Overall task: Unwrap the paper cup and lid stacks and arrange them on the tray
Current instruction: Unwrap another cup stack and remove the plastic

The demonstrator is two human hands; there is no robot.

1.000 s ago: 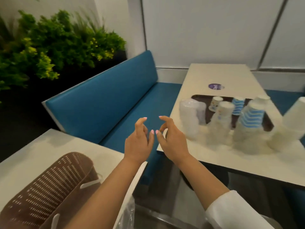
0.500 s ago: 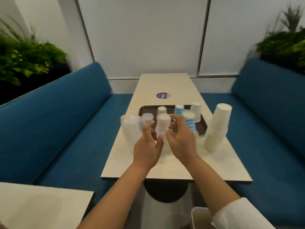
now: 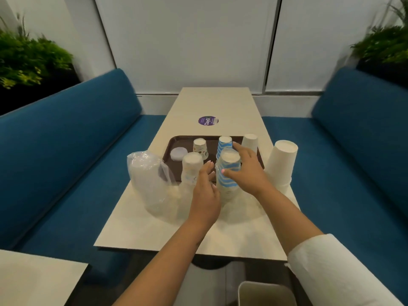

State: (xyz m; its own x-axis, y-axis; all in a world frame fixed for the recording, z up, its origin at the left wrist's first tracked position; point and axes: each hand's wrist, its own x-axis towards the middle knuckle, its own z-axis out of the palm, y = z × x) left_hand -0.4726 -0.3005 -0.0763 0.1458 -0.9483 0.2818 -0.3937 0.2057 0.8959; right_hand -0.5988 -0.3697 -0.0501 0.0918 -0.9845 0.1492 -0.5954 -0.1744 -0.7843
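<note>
Four wrapped stacks stood in the middle of the frame on the desk [image 3: 154,235], just in front of the brown tray [image 3: 174,143], and the right hand [image 3: 247,173] had its fingers curled around the blue-striped cup stack [image 3: 227,180] near its top while the left hand [image 3: 205,195] stayed open just beside it, gripping nothing. That stack looked light and tall, likely to tip or telescope. Its thin film seemed slippery, so holding low around the firm cup walls seemed safer than pinching the crushable rims.
</note>
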